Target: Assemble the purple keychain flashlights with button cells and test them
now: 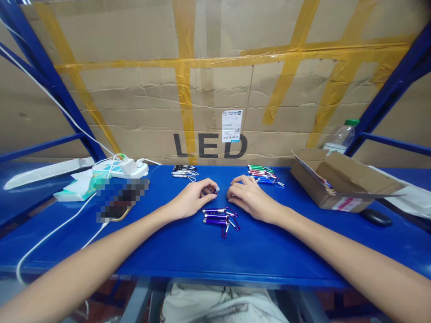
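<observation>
My left hand [198, 196] has its thumb and fingers closed around a small keychain flashlight [217, 189], of which only a silvery tip and a dark bit show. My right hand [247, 197] is a short gap away, fingers curled down towards the table; whatever they hold, if anything, is hidden. Just below both hands lie several purple keychain flashlights [215, 217] with carabiner clips pointing right. Behind the left hand is a small group of black and silver flashlights [183, 172]. Green, red and blue flashlights [262, 175] lie in a row behind the right hand.
On the blue table [269, 255], an open cardboard box [323, 193] and a black mouse [376, 217] are at right, a plastic bottle [341, 137] behind. At left are a phone [123, 202], a power strip [107, 168], white cables and a tissue pack [76, 188]. A large carton [144, 107] stands behind.
</observation>
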Demonstrator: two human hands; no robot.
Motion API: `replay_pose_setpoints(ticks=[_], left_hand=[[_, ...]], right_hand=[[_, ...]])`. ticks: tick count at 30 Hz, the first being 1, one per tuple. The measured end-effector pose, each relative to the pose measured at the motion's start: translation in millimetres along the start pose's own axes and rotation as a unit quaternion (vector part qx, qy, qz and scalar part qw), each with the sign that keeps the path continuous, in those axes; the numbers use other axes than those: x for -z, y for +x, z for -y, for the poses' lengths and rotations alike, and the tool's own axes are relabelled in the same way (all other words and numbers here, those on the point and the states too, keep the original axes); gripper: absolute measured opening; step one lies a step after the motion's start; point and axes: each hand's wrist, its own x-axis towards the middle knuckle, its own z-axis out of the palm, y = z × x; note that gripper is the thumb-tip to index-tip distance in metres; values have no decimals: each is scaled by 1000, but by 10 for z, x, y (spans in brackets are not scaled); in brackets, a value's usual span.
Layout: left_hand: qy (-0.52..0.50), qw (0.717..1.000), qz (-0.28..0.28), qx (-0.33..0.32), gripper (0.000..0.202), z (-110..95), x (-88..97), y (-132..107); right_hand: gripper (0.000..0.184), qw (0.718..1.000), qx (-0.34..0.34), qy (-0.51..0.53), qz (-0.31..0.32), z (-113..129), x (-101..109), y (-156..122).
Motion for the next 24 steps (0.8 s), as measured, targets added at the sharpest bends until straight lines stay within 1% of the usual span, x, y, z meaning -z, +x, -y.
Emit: replay_pose_setpoints(ticks=[3, 7, 11, 14, 16, 20, 24], left_hand=[[-21, 1000, 6, 14, 19, 26, -7, 7], [-96, 995, 26, 28, 23, 49, -42, 17], [-160, 986, 47, 28, 27, 39, -80, 16], [-185, 980, 67, 40, 30, 26, -89, 11], [-184, 979, 74, 41, 31, 20, -85, 8], [-137, 987, 78, 35, 30, 14, -72, 5], [-115, 990, 69, 33, 29, 5, -67, 7]], right_hand=[[14, 999, -25, 22, -38, 23, 7, 5], [11, 991, -59, 85, -83, 88, 60, 15], [14, 982, -57, 140, -110, 191, 112, 29], [17, 979, -45, 164, -113, 253, 126, 46], [19, 977, -48, 176, -111, 272, 125, 58], [20, 972, -71, 198, -105, 265, 111, 74], [14, 961, -83, 243, -100, 251, 90, 80]])
